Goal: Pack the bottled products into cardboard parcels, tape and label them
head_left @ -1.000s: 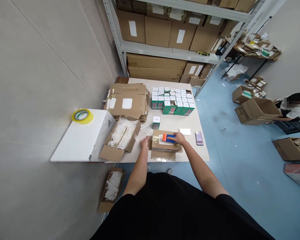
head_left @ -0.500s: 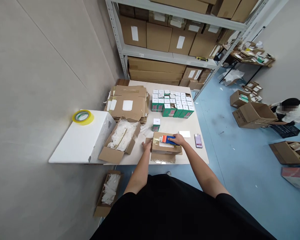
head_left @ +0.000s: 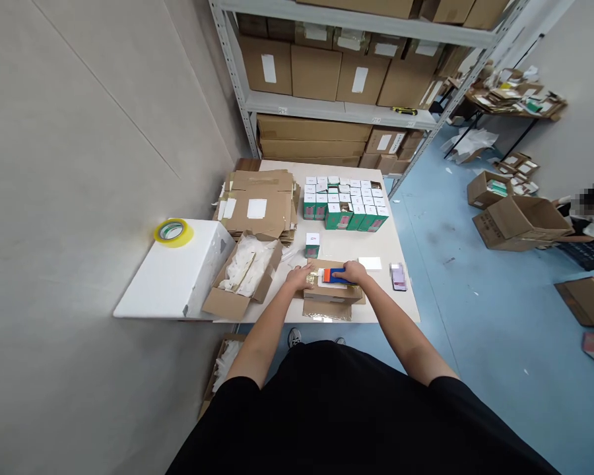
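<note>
Left hand (head_left: 301, 276): a second ago beside the left wall of the cardboard box (head_left: 332, 293), now up on its top left corner, palm down, fingers loose and flat, gripping nothing. Right hand (head_left: 355, 272): same spot as before, curled round the blue-and-red tape tool (head_left: 337, 276), which lies on the box top. The box has not shifted; it sits at the near edge of the desk (head_left: 344, 245), a little right of the middle, a shiny taped flap reaching the edge.

Edges and room:
- Left of the box, just beside it: open carton of white bags (head_left: 244, 272), partly overhanging the near edge.
- Right: phone (head_left: 398, 277) close to the right edge; white card (head_left: 369, 263) between it and the right hand, behind the hand.
- Behind: a single green-and-white box (head_left: 312, 245) stands alone; bare strip around it.
- Far half: block of green-and-white boxes (head_left: 345, 201), far right; stack of flattened cardboard (head_left: 260, 208), far left.
- Clearest surface: the middle band, and between the cardboard box and the phone.
</note>
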`<state>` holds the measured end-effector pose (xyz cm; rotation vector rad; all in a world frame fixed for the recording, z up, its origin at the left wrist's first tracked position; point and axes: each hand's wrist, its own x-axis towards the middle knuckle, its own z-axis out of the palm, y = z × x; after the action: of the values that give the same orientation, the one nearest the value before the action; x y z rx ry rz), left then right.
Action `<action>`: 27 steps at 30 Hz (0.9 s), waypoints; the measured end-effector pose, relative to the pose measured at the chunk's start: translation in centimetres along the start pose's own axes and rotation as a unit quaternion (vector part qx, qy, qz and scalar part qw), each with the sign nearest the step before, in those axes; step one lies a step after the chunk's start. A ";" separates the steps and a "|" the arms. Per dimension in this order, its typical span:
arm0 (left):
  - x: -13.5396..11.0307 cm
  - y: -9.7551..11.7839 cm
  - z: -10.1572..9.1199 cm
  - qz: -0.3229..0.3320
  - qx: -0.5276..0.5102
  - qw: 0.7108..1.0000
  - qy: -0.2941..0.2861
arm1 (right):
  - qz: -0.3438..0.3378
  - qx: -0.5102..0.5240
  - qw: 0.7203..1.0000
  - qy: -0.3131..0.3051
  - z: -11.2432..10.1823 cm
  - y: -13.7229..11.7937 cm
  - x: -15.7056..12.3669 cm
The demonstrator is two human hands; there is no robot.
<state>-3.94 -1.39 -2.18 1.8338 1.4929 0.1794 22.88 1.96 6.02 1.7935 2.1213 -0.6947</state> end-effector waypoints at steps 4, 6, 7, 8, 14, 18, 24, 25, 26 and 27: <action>-0.4 0.4 0.0 -0.046 -0.105 0.991 0.069 | 0.004 -0.001 1.000 0.000 -0.4 0.0 0.3; -0.5 0.6 0.0 -0.068 -0.134 0.986 0.074 | 0.003 -0.003 1.000 -0.002 -0.8 0.6 0.3; -0.5 0.6 0.0 -0.074 -0.143 0.984 0.071 | 0.002 -0.008 1.000 -0.003 -1.1 1.1 0.3; -0.6 0.6 0.0 -0.076 -0.152 0.983 0.069 | 0.003 -0.014 1.000 -0.003 -1.4 1.8 0.2; -0.7 -0.3 0.1 -0.066 -0.119 0.990 0.025 | 0.054 -0.025 0.998 -0.002 -2.9 10.1 -1.8; -0.2 -1.1 0.3 -0.026 -0.025 0.999 -0.017 | 0.093 -0.034 0.995 0.014 -3.3 16.8 -4.2; 0.4 -1.4 0.2 -0.008 0.024 0.999 -0.029 | 0.128 -0.029 0.991 0.018 -2.9 20.4 -5.9; 0.4 -1.3 0.2 -0.010 0.028 0.999 -0.028 | 0.129 -0.033 0.991 0.023 -2.8 20.2 -5.7; 0.4 -1.2 0.1 -0.014 0.031 0.999 -0.026 | 0.130 -0.039 0.990 0.029 -2.6 19.7 -5.5; 0.4 -1.0 0.1 -0.018 0.035 0.999 -0.025 | 0.132 -0.045 0.990 0.033 -2.3 19.0 -5.1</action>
<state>-4.55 -1.04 -2.95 1.8525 1.5127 0.0632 42.68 1.04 7.14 2.0211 1.8729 -0.4707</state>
